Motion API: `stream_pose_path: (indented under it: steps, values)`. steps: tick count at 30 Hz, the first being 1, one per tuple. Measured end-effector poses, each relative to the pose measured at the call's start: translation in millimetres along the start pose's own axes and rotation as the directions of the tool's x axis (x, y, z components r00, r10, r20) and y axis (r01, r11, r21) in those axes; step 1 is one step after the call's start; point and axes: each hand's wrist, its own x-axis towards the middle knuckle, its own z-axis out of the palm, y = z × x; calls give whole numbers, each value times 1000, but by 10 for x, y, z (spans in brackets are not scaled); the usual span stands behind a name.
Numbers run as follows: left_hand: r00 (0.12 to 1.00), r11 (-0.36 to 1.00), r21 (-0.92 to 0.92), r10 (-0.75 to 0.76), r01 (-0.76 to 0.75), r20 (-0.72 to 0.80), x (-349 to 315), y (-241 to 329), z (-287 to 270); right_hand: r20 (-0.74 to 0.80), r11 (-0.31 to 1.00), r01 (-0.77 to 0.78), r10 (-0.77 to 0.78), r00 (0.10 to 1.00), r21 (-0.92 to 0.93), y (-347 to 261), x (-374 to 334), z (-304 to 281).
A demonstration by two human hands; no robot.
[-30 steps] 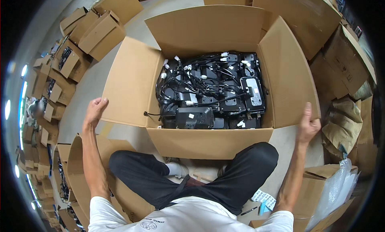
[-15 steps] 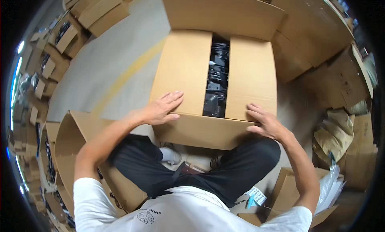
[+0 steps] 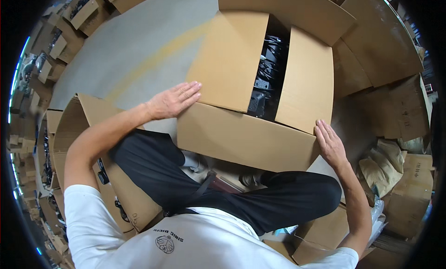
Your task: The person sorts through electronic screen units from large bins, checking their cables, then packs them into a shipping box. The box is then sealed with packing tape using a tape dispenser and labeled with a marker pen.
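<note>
A large cardboard box (image 3: 246,134) stands in front of my knees. Its far flap (image 3: 283,11) sticks up, while the left flap (image 3: 232,60) and right flap (image 3: 306,78) are folded inward with a gap between them. Through that gap show black devices with cables (image 3: 267,74). My left hand (image 3: 174,100) lies on the box's near left corner, fingers stretched out over the edge. At the near right corner my right hand (image 3: 330,141) rests against the side, fingers extended and pointing away from me. Neither hand grasps anything.
An open carton (image 3: 104,176) with black items in it stands by my left knee. More cartons (image 3: 83,11) line the far left. At the right are large cardboard sheets (image 3: 381,32), a crumpled tan sack (image 3: 383,169) and a smaller open carton (image 3: 320,232). A yellow line (image 3: 158,55) crosses the floor.
The box now sits turned a little clockwise and its right flap is slightly raised. My hands have moved from the flap tops outward to the near corners.
</note>
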Motion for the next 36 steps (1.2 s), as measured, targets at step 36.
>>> stream_pose_path:
  steps: [36]
  values:
    - [608, 781, 6, -482, 625, -630, 2983, -2116, -396, -208, 810, -373, 503, 839, 453, -54, 1878, 230]
